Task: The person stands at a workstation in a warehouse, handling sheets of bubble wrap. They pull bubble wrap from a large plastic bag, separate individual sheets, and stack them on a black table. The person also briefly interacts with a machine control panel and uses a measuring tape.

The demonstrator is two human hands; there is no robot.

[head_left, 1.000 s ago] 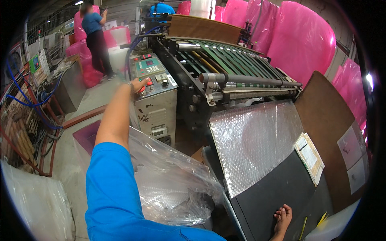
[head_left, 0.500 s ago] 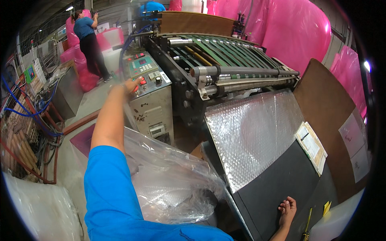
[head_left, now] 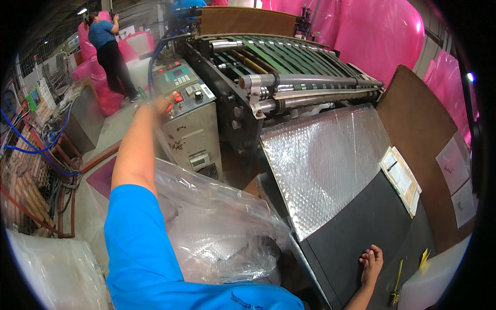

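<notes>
The head view is filled across its upper centre by a large dark machine (head_left: 289, 67) with green belts and grey rollers. Below it, right of centre, a sheet of silvery bubble wrap (head_left: 325, 165) slopes down onto a dark table (head_left: 356, 243). A brown board (head_left: 418, 124) stands at the right edge, with pink film rolls (head_left: 377, 31) behind it. A heap of clear plastic bag (head_left: 217, 232) fills the lower centre. In the upper left a person in a blue top (head_left: 106, 51) stands among pink bags. The grey control panel (head_left: 183, 85) sits left of the machine; the left hand (head_left: 161, 105), arm stretched out, lies at the panel's near left edge, fingers together and touching beside its red button (head_left: 178, 97). The right hand (head_left: 372, 263) rests flat on the table at the lower right, fingers loosely apart, holding nothing. A yellow-handled tool (head_left: 397, 281) lies just right of it.
</notes>
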